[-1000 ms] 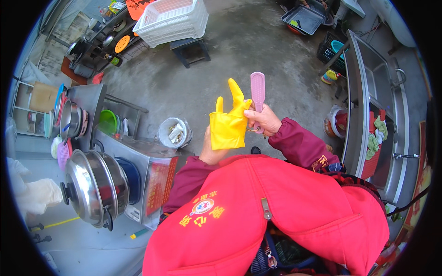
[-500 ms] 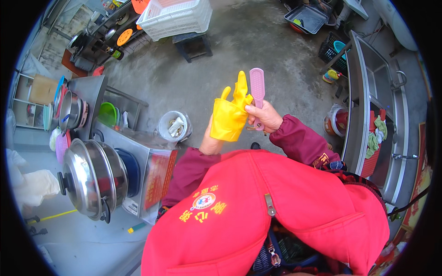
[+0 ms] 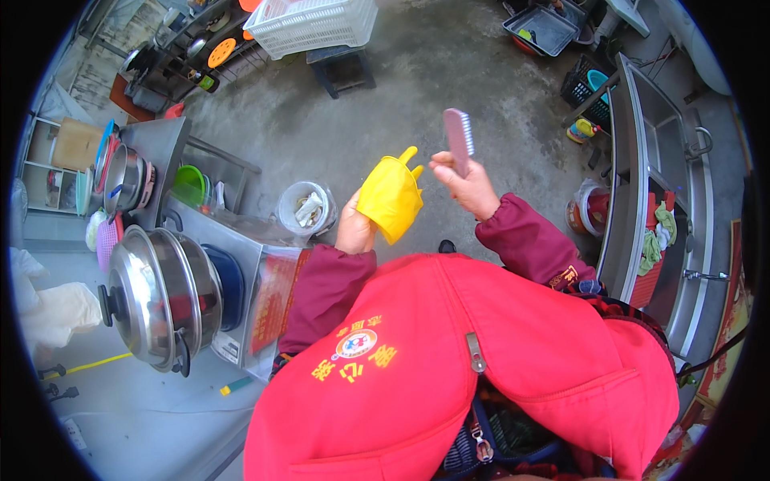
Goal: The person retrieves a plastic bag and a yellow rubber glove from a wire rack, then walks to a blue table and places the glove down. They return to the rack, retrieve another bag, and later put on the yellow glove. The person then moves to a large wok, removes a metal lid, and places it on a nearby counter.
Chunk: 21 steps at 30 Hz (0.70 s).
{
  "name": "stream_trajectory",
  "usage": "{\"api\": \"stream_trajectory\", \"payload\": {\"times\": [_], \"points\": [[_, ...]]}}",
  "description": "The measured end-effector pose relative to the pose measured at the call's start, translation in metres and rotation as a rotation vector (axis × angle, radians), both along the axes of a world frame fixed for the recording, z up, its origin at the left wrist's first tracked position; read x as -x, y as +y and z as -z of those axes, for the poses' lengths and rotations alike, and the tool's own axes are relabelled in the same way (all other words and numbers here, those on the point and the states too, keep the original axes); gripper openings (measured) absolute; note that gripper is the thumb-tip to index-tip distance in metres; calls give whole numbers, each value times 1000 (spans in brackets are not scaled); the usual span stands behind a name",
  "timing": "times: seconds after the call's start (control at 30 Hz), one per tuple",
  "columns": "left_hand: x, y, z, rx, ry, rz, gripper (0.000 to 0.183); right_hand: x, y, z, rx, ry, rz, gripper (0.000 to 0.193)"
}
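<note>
A yellow rubber glove (image 3: 391,196) is at my left hand (image 3: 354,228), in front of my body. It covers my left fingers, so I cannot make out how far they reach inside; its own fingers look crumpled and point to the upper right. My right hand (image 3: 469,189) is closed round the lower end of a pink scrub brush (image 3: 458,138) with white bristles. The brush stands nearly upright, bristles facing right, a short gap away from the glove.
A lidded steel pot (image 3: 148,297) stands on the left counter. Below my hands on the floor is a white bucket (image 3: 307,210). A steel sink (image 3: 642,248) runs along the right. Farther off, a white plastic crate (image 3: 317,28) rests on a dark stool (image 3: 343,74).
My right hand has moved the brush right, away from the glove, and turned it so its bristles show. My left hand has come left and the glove has tilted and crumpled.
</note>
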<state>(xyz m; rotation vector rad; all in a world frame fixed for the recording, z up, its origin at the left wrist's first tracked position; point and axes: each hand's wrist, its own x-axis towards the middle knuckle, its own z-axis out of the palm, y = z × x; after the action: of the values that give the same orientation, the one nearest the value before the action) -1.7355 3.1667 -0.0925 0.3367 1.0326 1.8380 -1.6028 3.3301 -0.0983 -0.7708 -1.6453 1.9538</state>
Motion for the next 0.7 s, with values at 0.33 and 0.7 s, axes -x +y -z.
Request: {"api": "stream_trajectory", "payload": {"times": [0.33,0.7], "points": [[-12,-3,25,186,310,63,24,9,-35,2,195,-210,-347,29],[-27,-10,-17,513,1142,-72,10,-1,-36,-6,476,-197,-118,16]]}}
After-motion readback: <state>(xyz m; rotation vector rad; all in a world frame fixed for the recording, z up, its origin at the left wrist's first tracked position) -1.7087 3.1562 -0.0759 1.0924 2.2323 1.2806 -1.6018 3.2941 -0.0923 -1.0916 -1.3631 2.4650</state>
